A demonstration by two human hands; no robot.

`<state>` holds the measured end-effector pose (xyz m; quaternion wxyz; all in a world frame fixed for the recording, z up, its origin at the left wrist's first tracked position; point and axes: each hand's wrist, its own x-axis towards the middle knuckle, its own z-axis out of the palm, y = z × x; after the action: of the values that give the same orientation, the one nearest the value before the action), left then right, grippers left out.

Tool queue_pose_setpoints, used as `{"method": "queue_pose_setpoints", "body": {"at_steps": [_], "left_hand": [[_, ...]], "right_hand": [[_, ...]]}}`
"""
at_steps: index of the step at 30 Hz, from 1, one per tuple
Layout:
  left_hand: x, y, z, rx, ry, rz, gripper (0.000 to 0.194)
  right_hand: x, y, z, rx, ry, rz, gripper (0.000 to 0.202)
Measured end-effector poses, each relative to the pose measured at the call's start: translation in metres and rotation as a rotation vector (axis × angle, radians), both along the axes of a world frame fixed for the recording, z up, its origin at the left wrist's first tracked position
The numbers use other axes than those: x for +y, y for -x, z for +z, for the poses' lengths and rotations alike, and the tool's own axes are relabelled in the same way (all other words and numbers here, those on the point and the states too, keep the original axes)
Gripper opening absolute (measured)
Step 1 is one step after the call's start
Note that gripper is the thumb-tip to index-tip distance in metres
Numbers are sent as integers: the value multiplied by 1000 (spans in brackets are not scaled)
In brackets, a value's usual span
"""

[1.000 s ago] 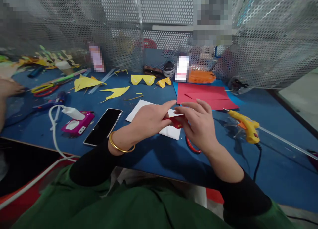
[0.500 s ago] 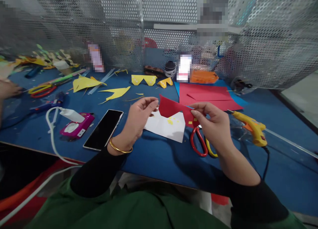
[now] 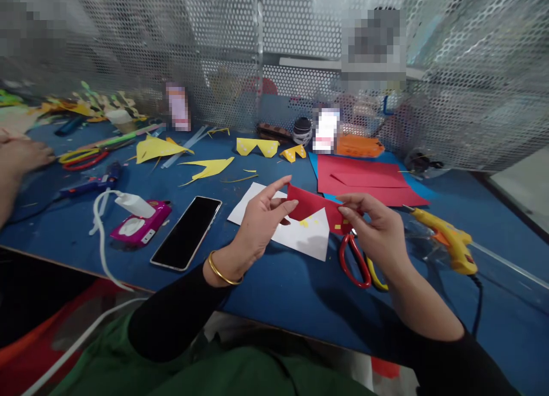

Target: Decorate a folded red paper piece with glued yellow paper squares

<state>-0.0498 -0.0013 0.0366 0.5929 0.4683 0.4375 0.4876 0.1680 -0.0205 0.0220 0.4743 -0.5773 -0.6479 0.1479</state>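
Dim, cool indoor light from above/behind the perforated metal screen, w/ bright glare patches on it. Blue worktop evenly lit; soft shadows fall toward viewer under both forearms. Strong wide-angle bending at edges, esp. right of screen. Far clutter near screen soft; several spots pixelated. Lower foreground dark.

A blue-topped worktable fills the near space, its front edge a pale strip of wood. Behind it, curving round the back and the right side, stands a screen of perforated metal sheet (silvery, catching the room's light in patches). Past the table's right corner a bit of pale floor shows.
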Motion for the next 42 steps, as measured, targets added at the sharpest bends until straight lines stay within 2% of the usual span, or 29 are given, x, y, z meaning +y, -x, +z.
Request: {"method": "queue_pose_setpoints", "body": {"at_steps": [6,11,13,17,25,33,37,40,42], "left_hand": [[-1,1,4,-6,-19,-42,71],[3,0,0,-102,165,93,78],[5,1,-3,-150,252,104,69],[7,1,-7,-235,330,-20,32],[8,-1,-8,-386,456,-60,28],[7,-5,-8,-376,467,25,21],[8,-5,-4,-382,449,80,15],[10,-3,4,-416,482,164,13],[12,-3,9,-454,514,207,16]], "right_hand": [[2,-5,0,-19,16,60,19],[2,-3,-1,-33,8,48,20],[2,-2,-2,-31,-7,30,19],[3,-2,-4,-20,-9,18,19],[4,-5,-5,-29,26,66,21],[7,0,-13,-116,-72,59,17],[7,0,-8,-209,-179,-38,19],[-2,-12,3,-199,-222,-186,23],[-16,-30,8,-208,-222,-325,23]]}}
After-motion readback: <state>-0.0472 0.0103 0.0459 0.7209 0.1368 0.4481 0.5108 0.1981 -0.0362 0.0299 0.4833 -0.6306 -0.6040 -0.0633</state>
